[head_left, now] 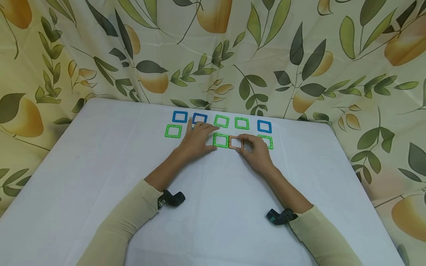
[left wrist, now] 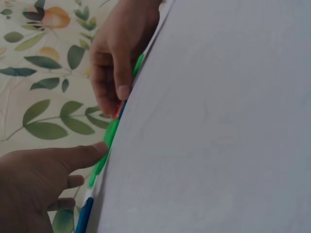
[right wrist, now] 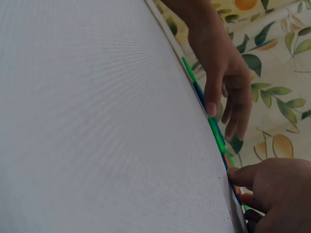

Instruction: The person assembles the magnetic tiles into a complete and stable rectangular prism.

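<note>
Near the far edge of the white table, my right hand (head_left: pixel 255 150) pinches a small orange square frame tile (head_left: pixel 234 136) between thumb and fingers. The orange tile's left side meets a green square tile (head_left: pixel 214 140) lying flat. In the right wrist view a blue edge (right wrist: pixel 225 160) shows right by the orange one. My left hand (head_left: pixel 195 139) has its fingers spread, with the thumb tip right at the green tile's left corner. Behind those fingers, a blue tile (head_left: pixel 200 114) is partly hidden, and another bit of blue shows below it.
Along the back are another blue tile (head_left: pixel 179 111), green tiles (head_left: pixel 221 115) (head_left: pixel 241 118), and a blue tile (head_left: pixel 264 121) at right. In the front row, a green tile (head_left: pixel 173 125) lies left and another (head_left: pixel 271 142) right, partly behind my right hand. Patterned cloth (head_left: pixel 213 55) hangs beyond the table.
</note>
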`<state>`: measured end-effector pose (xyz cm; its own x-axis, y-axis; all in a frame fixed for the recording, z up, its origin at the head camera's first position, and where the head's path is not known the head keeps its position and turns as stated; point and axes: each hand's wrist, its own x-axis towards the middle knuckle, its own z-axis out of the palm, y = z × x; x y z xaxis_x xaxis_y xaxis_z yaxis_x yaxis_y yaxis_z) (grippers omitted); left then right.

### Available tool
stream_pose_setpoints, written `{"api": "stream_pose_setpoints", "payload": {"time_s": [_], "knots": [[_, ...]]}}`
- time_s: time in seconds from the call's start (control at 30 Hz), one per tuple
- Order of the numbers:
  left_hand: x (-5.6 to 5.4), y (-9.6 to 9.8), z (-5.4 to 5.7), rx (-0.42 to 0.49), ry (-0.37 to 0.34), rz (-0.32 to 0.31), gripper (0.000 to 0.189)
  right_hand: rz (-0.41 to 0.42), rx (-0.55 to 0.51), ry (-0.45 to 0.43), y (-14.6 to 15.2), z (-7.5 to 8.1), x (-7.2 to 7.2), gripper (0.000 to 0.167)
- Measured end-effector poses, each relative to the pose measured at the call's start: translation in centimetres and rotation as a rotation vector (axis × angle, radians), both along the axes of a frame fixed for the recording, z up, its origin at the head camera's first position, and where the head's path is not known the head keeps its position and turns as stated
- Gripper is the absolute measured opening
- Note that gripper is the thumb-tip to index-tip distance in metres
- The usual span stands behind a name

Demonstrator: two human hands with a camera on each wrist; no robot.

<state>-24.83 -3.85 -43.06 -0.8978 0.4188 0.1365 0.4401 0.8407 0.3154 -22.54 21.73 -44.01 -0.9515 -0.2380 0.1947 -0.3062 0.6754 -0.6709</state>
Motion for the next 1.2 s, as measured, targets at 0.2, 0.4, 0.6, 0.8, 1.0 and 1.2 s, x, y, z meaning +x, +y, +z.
{"api": "stream_pose_setpoints", "payload": {"time_s": [0.2, 0.4, 0.6, 0.8, 1.0, 1.2], "knots": [[-0.4, -1.0, 0.4, 0.057, -0.011, 0.033, 0.071, 0.115, 0.128, 0.056, 0.2, -0.2, 0.0, 0.044], [-1.0, -2.1, 0.9, 0.089, -0.048, 0.042, 0.07, 0.132, 0.18, 0.036, 0.1, 0.0, 0.3, 0.039], [-2.0, -4.1, 1.3, 0.081, -0.073, 0.057, 0.069, 0.134, 0.198, 0.031, 0.1, 0.2, 0.4, 0.039], [-2.6, -5.5, 1.4, 0.074, -0.116, 0.055, 0.062, 0.135, 0.169, 0.025, 0.1, 0.0, 0.4, 0.039], [-2.9, -6.0, 1.4, 0.055, -0.131, 0.041, 0.056, 0.129, 0.15, 0.037, 0.2, 0.0, 0.3, 0.038], [-2.9, -6.4, 1.2, 0.054, -0.141, 0.024, 0.057, 0.108, 0.133, 0.052, 0.1, -0.2, 0.1, 0.042]]}}
